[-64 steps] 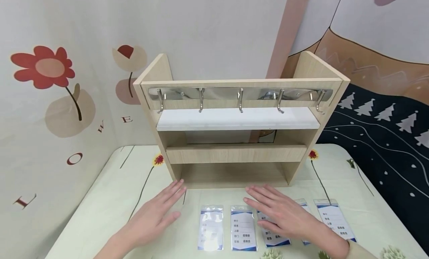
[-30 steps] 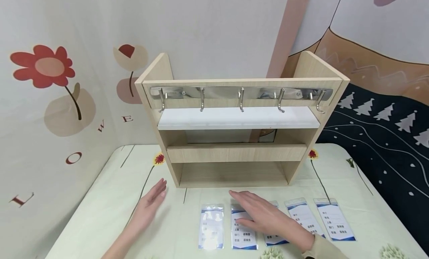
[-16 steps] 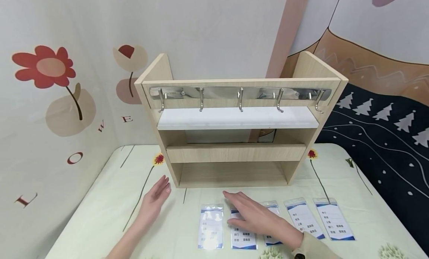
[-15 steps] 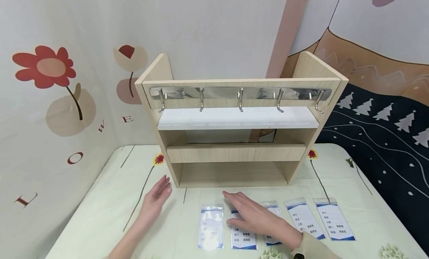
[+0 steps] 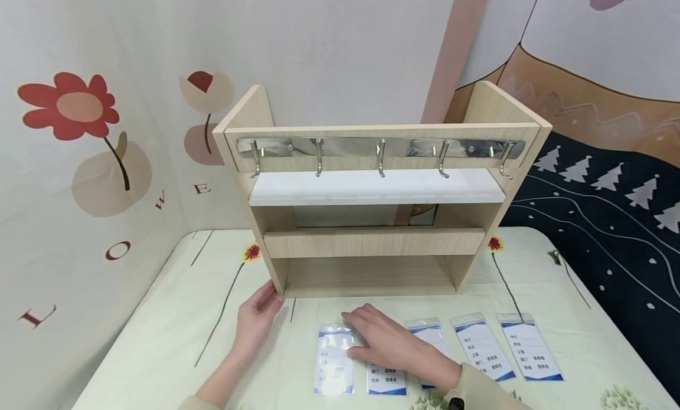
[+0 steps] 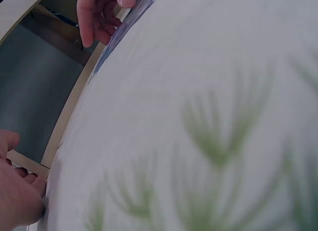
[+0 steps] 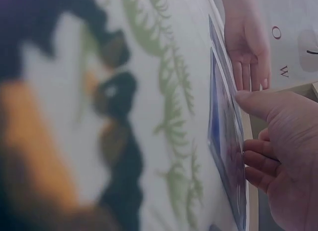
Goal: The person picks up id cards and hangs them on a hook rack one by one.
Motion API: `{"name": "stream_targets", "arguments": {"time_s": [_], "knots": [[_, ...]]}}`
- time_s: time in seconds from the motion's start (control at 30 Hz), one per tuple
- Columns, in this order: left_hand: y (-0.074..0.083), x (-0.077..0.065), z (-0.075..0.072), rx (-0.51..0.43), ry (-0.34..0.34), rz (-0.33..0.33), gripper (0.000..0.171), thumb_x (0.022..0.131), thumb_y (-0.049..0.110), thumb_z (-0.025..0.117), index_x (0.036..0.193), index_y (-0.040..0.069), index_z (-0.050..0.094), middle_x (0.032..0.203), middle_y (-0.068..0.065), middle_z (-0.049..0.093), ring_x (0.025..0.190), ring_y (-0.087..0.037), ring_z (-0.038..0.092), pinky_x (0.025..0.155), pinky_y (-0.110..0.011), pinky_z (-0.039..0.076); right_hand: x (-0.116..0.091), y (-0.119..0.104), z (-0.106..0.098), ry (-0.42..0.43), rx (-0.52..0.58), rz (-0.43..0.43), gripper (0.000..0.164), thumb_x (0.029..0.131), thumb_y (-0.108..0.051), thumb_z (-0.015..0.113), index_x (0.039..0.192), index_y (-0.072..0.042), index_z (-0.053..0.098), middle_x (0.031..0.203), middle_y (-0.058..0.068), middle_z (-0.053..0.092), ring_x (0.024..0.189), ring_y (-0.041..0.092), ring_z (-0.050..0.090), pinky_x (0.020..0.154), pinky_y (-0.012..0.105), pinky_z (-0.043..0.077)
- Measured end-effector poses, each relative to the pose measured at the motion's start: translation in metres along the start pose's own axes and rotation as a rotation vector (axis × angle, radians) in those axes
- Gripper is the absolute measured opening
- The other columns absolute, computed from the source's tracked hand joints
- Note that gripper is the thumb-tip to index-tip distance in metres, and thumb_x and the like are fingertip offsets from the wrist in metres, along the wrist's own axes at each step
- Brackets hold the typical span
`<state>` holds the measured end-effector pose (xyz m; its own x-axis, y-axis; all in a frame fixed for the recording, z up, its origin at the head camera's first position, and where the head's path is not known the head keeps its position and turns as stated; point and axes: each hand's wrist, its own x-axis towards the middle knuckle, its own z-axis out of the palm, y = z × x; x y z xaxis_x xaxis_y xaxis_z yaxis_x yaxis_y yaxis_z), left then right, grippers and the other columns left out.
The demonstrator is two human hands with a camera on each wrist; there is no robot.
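My left hand touches the lower left front corner of a light wooden shelf unit, thumb and fingertips beside the side panel. My right hand hovers with relaxed fingers over a clear-sleeved name badge, hiding its upper part. Its fingertips reach to the right edge of the leftmost badge, which has a glare spot. In the right wrist view, the thumb of my right hand is near a badge's edge; nothing appears held. Another badge is partly behind that hand.
Two further badges, the tilted inner one and the outer one, lie flat at the right. A metal rail with several hooks spans the unit's top front, above a white panel. Pale flowered cloth covers the table.
My left hand first drew back from the unit, then moved right onto its lower left corner. My right hand slid left across the badges, uncovering those at the right. Badges and unit stayed put.
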<state>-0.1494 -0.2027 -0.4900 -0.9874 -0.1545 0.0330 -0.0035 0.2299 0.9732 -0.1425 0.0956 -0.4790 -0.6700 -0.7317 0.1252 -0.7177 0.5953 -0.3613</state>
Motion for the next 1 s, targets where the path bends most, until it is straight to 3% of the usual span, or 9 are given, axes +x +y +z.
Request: {"name": "stream_targets", "arguments": {"time_s": [0.33,0.57,0.73,1.0], "knots": [[-0.003,0.005,0.012,-0.013,0.096,-0.022,0.049,0.101,0.002,0.064,0.146,-0.01,0.049,0.146,-0.028,0.053,0.133,-0.041,0.055,0.096,-0.016,0.052,0.012,-0.002,0.002,-0.004,0.019,0.063,0.056,0.088,-0.042,0.082,0.127,-0.005,0.066,0.124,0.004,0.064,0.117,0.018,0.056,0.104,0.032,0.051],[-0.002,0.005,0.015,0.042,0.154,-0.007,0.042,0.103,0.008,0.063,0.141,-0.007,0.057,0.139,-0.025,0.061,0.127,-0.039,0.061,0.089,-0.01,0.052,0.021,-0.005,-0.001,-0.027,0.099,0.16,0.06,0.077,-0.04,0.091,0.121,-0.005,0.07,0.116,0.001,0.065,0.109,0.015,0.056,0.102,0.03,0.053],[0.0,0.005,0.015,0.084,0.185,-0.009,0.036,0.103,0.01,0.063,0.136,-0.005,0.063,0.133,-0.021,0.066,0.126,-0.036,0.063,0.086,-0.007,0.051,0.024,-0.005,-0.003,-0.037,0.129,0.183,0.058,0.073,-0.037,0.095,0.117,-0.006,0.072,0.11,-0.001,0.065,0.104,0.014,0.056,0.097,0.03,0.055],[-0.002,0.009,0.019,0.052,0.237,-0.018,0.033,0.102,0.012,0.065,0.131,-0.004,0.067,0.127,-0.021,0.068,0.118,-0.033,0.067,0.08,-0.004,0.051,0.026,-0.007,-0.003,-0.046,0.122,0.204,0.055,0.071,-0.036,0.096,0.112,-0.008,0.073,0.106,-0.004,0.064,0.102,0.013,0.056,0.097,0.029,0.055]]}}
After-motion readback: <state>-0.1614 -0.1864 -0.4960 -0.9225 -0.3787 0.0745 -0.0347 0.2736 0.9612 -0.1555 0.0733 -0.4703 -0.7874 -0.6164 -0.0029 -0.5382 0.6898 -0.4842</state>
